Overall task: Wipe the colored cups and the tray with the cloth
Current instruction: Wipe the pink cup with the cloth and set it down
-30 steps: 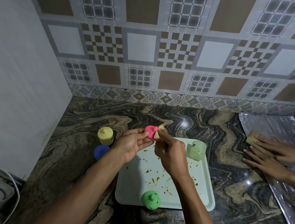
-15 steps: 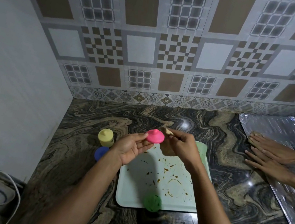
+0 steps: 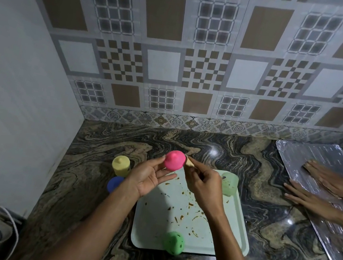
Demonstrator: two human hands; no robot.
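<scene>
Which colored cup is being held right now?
The pink cup, in the left hand; the yellow cup and blue cup sit on the counter, the pale green cup and bright green cup on the tray.

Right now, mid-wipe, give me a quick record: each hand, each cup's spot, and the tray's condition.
left hand: holds pink cup
right hand: pinches cloth beside pink cup
yellow cup: counter, left of tray
blue cup: counter, partly behind left hand
pale green cup: tray's far right corner
green cup: tray's near edge
tray: brown smears across it
</scene>
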